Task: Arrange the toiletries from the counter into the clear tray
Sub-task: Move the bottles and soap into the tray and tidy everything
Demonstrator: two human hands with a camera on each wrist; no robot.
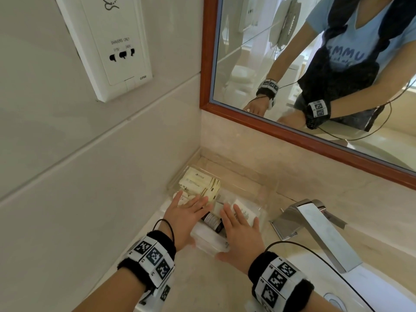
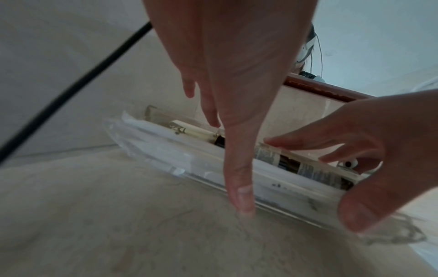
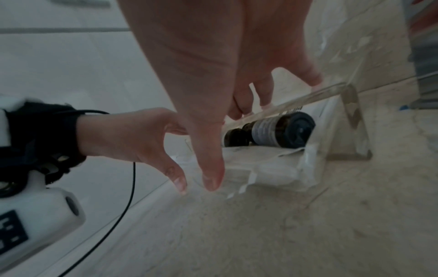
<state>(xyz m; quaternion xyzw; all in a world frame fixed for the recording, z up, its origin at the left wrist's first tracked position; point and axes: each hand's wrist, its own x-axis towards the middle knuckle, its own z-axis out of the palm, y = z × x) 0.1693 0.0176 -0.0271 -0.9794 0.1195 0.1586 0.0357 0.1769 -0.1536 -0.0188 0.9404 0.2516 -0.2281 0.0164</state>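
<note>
The clear tray (image 1: 266, 200) sits in the counter's back left corner, against the tiled wall. It holds cream sachets (image 1: 200, 181), a dark bottle (image 1: 212, 221) lying on its side, a white box (image 1: 246, 211) and a white wrapped packet (image 1: 209, 240) along its near wall. My left hand (image 1: 186, 217) hovers flat over the tray's left half, fingers straight. My right hand (image 1: 240, 233) is spread over the right half. In the left wrist view both thumbs hang down in front of the tray's near wall (image 2: 296, 204). The bottle (image 3: 282, 131) shows through the tray's end wall (image 3: 348, 120). Neither hand holds anything.
A chrome faucet (image 1: 315, 221) stands just right of the tray, with the white basin (image 1: 371, 289) below it. A wood-framed mirror (image 1: 315, 131) runs above the backsplash. The tiled wall with a shaver socket (image 1: 117, 52) closes the left side. Bare counter (image 1: 198, 284) lies in front of the tray.
</note>
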